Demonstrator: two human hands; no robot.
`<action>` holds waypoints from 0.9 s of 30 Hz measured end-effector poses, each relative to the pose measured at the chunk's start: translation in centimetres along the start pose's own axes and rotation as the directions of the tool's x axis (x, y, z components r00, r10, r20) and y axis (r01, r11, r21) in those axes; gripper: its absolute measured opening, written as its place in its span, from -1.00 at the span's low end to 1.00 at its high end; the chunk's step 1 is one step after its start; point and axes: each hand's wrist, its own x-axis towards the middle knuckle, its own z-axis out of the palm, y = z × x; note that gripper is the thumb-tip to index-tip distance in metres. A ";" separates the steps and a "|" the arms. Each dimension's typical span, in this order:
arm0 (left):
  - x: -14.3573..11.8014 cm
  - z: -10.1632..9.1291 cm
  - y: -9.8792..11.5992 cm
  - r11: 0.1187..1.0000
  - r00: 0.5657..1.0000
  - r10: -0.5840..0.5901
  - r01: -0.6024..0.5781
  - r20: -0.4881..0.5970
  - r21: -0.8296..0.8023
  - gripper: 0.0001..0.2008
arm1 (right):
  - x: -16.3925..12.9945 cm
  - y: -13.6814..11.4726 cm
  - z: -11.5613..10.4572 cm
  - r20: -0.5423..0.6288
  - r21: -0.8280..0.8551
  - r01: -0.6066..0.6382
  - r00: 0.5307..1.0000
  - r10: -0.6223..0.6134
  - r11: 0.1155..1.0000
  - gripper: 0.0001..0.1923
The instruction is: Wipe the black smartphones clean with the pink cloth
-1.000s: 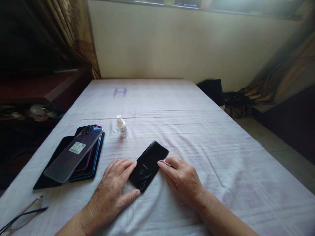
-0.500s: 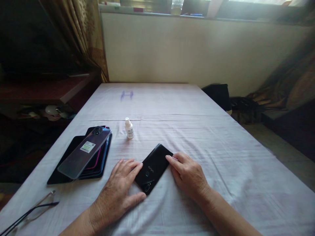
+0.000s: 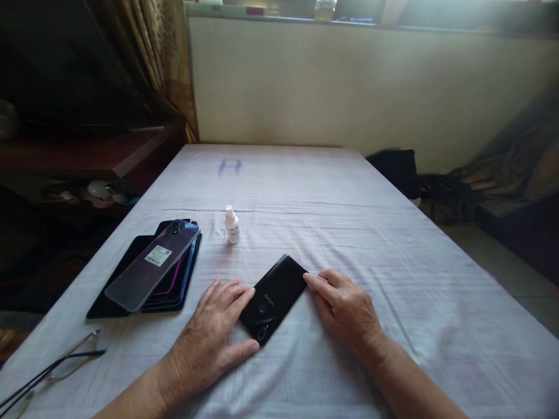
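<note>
Black phone, well short of surface's far edge: touching one side with splayed left hand; pinching pinkish scrap, mostly hidden, in right hand by phone's right corner.

Observed: the left hand, fingers spread, touches a glossy black rectangular phone lying back-up on a pale cloth-covered surface. The right hand pinches a small pinkish item, partly hidden, at the phone's right-hand corner. A small white capped bottle stands upright beyond.
</note>
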 end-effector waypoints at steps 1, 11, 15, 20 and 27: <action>0.0 0.0 0.0 1.000 1.000 0.001 -0.001 0.000 0.000 -0.34 | 0.0 -0.3 0.0 -0.004 0.019 0.017 1.000 -0.017 1.000 -0.69; 0.0 -0.1 0.0 1.000 1.000 0.023 -0.023 -0.011 0.005 -0.33 | 0.2 -0.6 -0.4 0.016 0.049 0.046 0.999 -0.047 0.998 -0.69; 0.0 -0.1 0.0 1.000 1.000 0.028 -0.027 -0.004 0.007 -0.33 | 0.0 0.3 -0.4 0.005 -0.013 0.002 1.000 -0.002 1.000 -0.69; -0.1 -0.1 -0.1 1.000 1.000 0.023 -0.023 0.011 0.004 -0.32 | 0.1 -1.8 -0.3 0.007 0.073 0.107 0.994 -0.108 0.992 -0.68; -0.1 -0.1 -0.1 1.000 1.000 0.027 -0.028 0.006 0.012 -0.33 | 0.1 -0.8 -0.3 0.010 0.015 0.045 0.999 -0.045 0.999 -0.69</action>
